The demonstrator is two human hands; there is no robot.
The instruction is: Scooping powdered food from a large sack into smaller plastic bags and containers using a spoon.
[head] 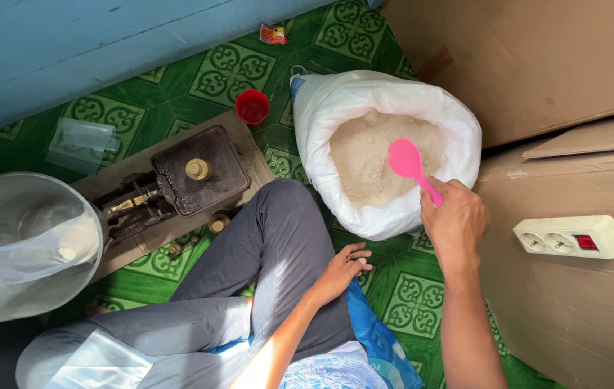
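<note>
- Right hand (456,220): closed around the handle of a pink plastic spoon (409,164), whose bowl hangs over the open mouth of the sack; the bowl looks empty.
- White woven sack (393,119): stands on the floor with its top rolled down, filled with pale, fine grains (364,155); it sits between the person's knee and the cardboard boxes.
- Left hand (341,270): fingers loosely curled and holding nothing, resting against the grey trouser leg (278,238) near the knee.
- Balance scale (177,184): dark metal, set on a wooden board to the left of the knee, with a brass weight (196,169) on its flat plate and a large metal pan (11,252) at the other end; a clear plastic bag (29,256) lies in the pan.
- Red cup (252,106): on the green patterned floor (235,68), between scale and sack.
- Cardboard boxes (537,57): at right, one bearing a white power strip (570,237).
</note>
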